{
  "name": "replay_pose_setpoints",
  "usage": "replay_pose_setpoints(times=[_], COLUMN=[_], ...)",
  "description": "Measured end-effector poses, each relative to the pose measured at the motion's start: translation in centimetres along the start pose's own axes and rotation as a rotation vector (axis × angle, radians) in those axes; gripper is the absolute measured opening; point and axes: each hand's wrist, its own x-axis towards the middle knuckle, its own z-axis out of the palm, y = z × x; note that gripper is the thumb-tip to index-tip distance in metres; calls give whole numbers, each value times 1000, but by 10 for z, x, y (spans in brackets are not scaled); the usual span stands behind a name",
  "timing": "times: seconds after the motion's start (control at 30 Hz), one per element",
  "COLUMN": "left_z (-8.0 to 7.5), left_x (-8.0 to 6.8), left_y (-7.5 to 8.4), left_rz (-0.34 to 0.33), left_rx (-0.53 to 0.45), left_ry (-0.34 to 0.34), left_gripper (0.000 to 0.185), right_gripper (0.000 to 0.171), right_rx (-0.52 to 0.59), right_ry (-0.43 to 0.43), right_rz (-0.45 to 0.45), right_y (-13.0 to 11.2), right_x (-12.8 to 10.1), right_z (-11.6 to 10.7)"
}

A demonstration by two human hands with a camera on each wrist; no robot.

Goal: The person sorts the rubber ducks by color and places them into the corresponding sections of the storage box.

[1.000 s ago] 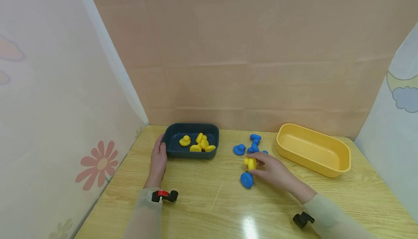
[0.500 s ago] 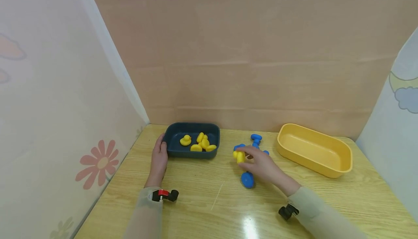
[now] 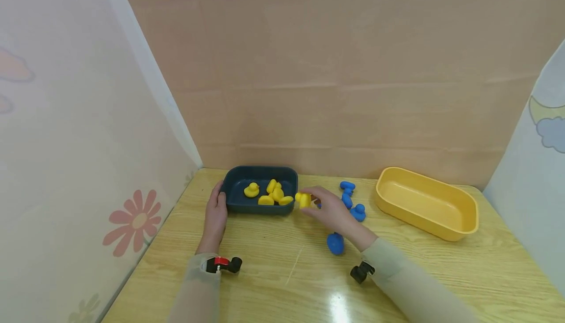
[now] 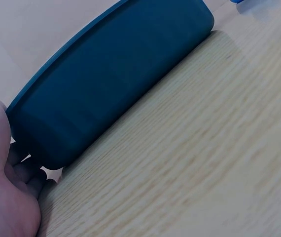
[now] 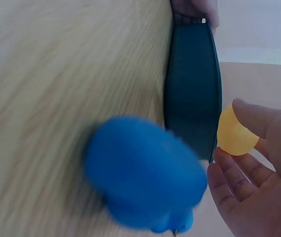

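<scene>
A yellow toy duck (image 3: 304,200) is pinched between the thumb and fingers of my right hand (image 3: 331,210), right at the right rim of a dark teal bin (image 3: 260,210). In the right wrist view, that duck (image 5: 236,132) appears as a rounded yellow shape beside the bin's rim. My left hand (image 3: 216,212) grips the bin's left end, and the left wrist view has its fingers (image 4: 27,170) curled behind the corner. Several yellow ducks (image 3: 252,189) lie inside the bin. Blue ducks (image 3: 358,212) lie on the table to the right, one partly hidden behind my right hand.
A yellow bin (image 3: 423,220) with nothing in it stands at the back right. One blue duck (image 3: 336,243) lies apart, nearer the front, below my right forearm. A papered wall (image 3: 353,92) rises behind the wooden table (image 3: 273,264).
My right hand has carried the yellow duck leftward and away from me, from among the blue ducks to the teal bin's right rim. The left hand and both bins have stayed put.
</scene>
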Motion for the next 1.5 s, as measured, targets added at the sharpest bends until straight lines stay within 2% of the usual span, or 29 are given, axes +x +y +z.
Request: replay_pose_setpoints(times=[0.17, 0.4, 0.7, 0.93, 1.5], left_z=[1, 2, 4, 4, 0], left_x=[1, 2, 1, 1, 0], left_y=[-1, -2, -2, -2, 1], left_rz=[2, -3, -5, 1, 7], left_rx=[-1, 1, -2, 2, 26], left_ry=[2, 0, -1, -3, 22], left_gripper=[55, 55, 55, 55, 55], right_gripper=[53, 57, 58, 55, 55], right_rx=[-18, -25, -54, -104, -82], right_ry=[12, 20, 26, 43, 71], right_rz=[5, 72, 70, 85, 60], right_y=[-7, -14, -22, -21, -20], right_x=[15, 31, 42, 43, 25], right_z=[10, 18, 23, 24, 15])
